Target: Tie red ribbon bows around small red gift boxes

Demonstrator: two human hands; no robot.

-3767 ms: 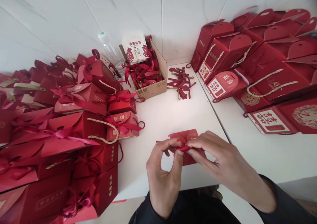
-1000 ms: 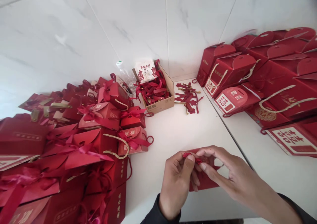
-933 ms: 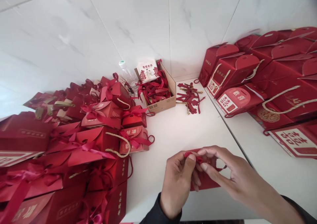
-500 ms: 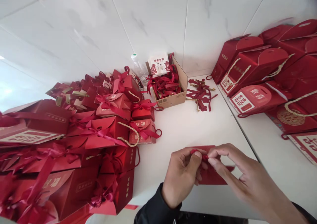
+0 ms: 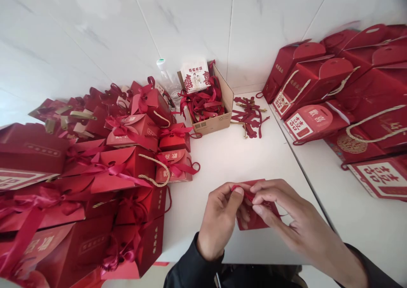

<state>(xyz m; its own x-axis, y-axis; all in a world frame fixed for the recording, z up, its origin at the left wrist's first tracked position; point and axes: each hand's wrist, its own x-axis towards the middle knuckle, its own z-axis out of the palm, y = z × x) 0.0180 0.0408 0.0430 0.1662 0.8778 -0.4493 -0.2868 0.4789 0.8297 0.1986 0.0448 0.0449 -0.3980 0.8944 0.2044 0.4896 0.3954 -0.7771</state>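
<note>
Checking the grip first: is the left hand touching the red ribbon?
Touching: the head view shows the left hand pinching the red ribbon between thumb and finger.

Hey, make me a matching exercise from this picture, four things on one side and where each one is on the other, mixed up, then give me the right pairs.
Things
1. Clear bottle
2. White item with red print
3. Loose red straps
4. Bunched red ribbon

Places
A. On the table, right of the cardboard box
B. Between the left hand and right hand
C. Left of the cardboard box, near the wall
D. At the back of the cardboard box

Pairs: 1-C, 2-D, 3-A, 4-B
</note>
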